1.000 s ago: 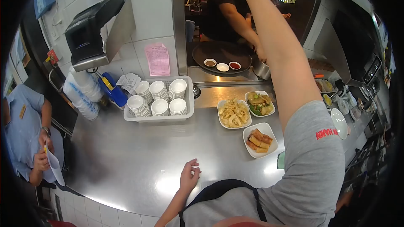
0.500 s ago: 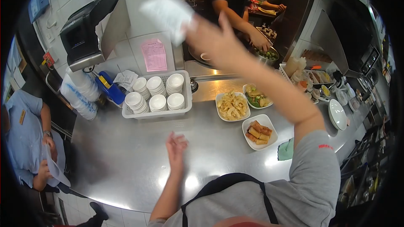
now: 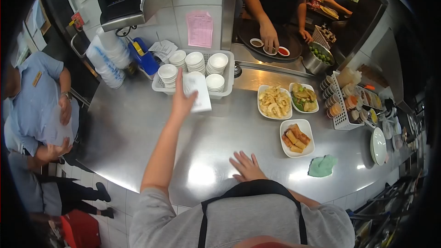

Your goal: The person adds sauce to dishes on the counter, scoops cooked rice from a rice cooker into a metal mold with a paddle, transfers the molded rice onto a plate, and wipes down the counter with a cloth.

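My left hand (image 3: 181,104) is closed on a white paper slip (image 3: 199,100) with faint print, held over the front edge of the grey basket (image 3: 225,93) of stacked white sauce dishes (image 3: 195,60). Fingers spread and holding nothing, my right hand (image 3: 248,170) is low at the near side of the steel counter (image 3: 138,128). To its right are a bowl of spring rolls (image 3: 296,138) and a green cloth (image 3: 322,166). Farther back are a bowl of pale fried food (image 3: 274,102) and a bowl of greens with pale pieces (image 3: 303,98).
Across the pass, a co-worker's hand (image 3: 268,36) is at sauce dishes on a dark round tray (image 3: 294,47). A pot of green items (image 3: 318,59) stands beside it. Two people are at left, one holding paper. A condiment basket (image 3: 343,119) stands right.
The paper slip has passed from my raised right hand to my left hand. My right hand has come down. The co-worker's hand has moved from the pot to the sauce dishes.
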{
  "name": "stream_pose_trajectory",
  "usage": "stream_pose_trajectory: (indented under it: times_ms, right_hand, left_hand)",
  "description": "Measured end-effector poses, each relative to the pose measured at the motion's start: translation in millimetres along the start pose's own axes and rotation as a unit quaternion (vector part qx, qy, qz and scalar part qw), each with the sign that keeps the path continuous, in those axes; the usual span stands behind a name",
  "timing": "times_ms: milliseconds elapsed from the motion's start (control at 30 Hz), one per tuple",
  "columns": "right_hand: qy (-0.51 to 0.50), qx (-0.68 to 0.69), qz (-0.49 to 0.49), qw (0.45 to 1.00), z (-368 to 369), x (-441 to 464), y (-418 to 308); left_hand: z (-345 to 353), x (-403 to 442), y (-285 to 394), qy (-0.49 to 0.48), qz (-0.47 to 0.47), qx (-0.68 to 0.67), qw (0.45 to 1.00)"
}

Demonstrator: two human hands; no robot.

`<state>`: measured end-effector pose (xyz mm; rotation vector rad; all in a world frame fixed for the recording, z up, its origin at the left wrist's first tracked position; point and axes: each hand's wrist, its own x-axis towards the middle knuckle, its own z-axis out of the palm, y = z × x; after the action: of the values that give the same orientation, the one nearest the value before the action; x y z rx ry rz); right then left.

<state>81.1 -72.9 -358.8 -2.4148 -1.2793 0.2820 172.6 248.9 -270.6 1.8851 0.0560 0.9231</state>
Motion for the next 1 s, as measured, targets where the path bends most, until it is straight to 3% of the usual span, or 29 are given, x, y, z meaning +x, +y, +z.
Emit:
stream_pose_trajectory:
  times_ms: [33,100,233,300,367,433,500,633,700,733,767,833,900,967,1000]
  right_hand:
    - [-0.002,0.003,-0.002,1.000,2,-3,-1]
    - [-0.018,-0.016,-0.019,1.000,0,-7,-2]
    - [-0.011,-0.015,-0.015,1.000,3,-3,1]
    - [-0.011,-0.014,-0.011,1.000,10,-4,5]
    - [-0.019,-0.016,-0.003,1.000,10,-4,8]
    - [-0.031,-0.010,-0.015,0.999,16,-6,14]
    - [-0.045,-0.026,-0.023,0.998,25,-6,21]
    - [-0.056,-0.061,-0.023,0.996,31,-8,24]
    - [0.004,-0.024,-0.026,0.999,17,-7,17]
    - [-0.015,-0.017,-0.026,0.999,14,-8,15]
    - [-0.033,-0.012,-0.028,0.999,11,-8,14]
    - [-0.025,-0.020,-0.036,0.999,12,-8,19]
    - [-0.026,-0.023,-0.053,0.998,19,-10,21]
    - [-0.010,-0.049,-0.056,0.997,14,-9,17]
    - [-0.007,-0.053,-0.056,0.997,15,-9,18]
  left_hand:
    - [-10,23,9,0.004,0.038,0.061,0.997]
    - [-35,73,-23,-0.039,0.009,0.103,0.994]
    - [-49,162,-65,0.186,0.011,0.109,0.976]
    - [-52,198,-76,0.234,-0.025,0.114,0.965]
    - [-57,219,-78,0.232,0.003,0.170,0.958]
    - [-57,241,-88,0.242,-0.015,-0.062,0.968]
    - [-56,255,-124,0.225,0.001,-0.155,0.962]
    - [-62,256,-273,0.155,-0.118,0.118,0.974]
    - [-65,254,-348,0.091,-0.127,0.268,0.951]
    - [-54,240,-298,0.062,-0.060,0.348,0.934]
    - [-55,246,-346,0.054,-0.172,0.296,0.938]
    - [-34,210,-225,0.100,-0.289,0.136,0.942]
    - [-18,165,-79,0.125,-0.332,0.058,0.933]
    - [-11,147,-68,0.155,-0.315,0.102,0.931]
    - [-3,130,-89,0.179,-0.196,0.099,0.959]
